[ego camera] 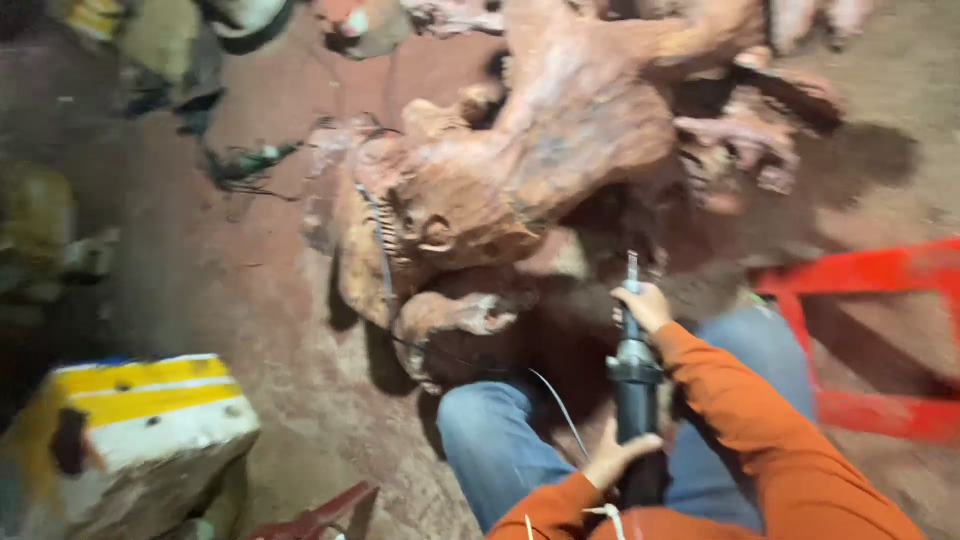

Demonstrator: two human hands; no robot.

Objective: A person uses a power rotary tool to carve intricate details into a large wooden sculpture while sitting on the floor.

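Dusty reddish floor holds a carved root sculpture point(520, 170); both hands, left point(618, 455) and right point(642, 305), grip a dark rotary tool point(635, 385).

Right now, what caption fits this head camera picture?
Two hands, left hand and right hand, hold a dark grey power tool against a reddish-brown carved wood sculpture.

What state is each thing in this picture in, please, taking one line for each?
Power carving tool: held in both hands, tip pointed at the wood.
Right hand: closed around the tool's front end.
Left hand: gripping the tool's rear body.
Carved wood sculpture: lying on the dusty floor.
Yellow and white block: tilted, untouched.
Red frame: standing beside the knee.
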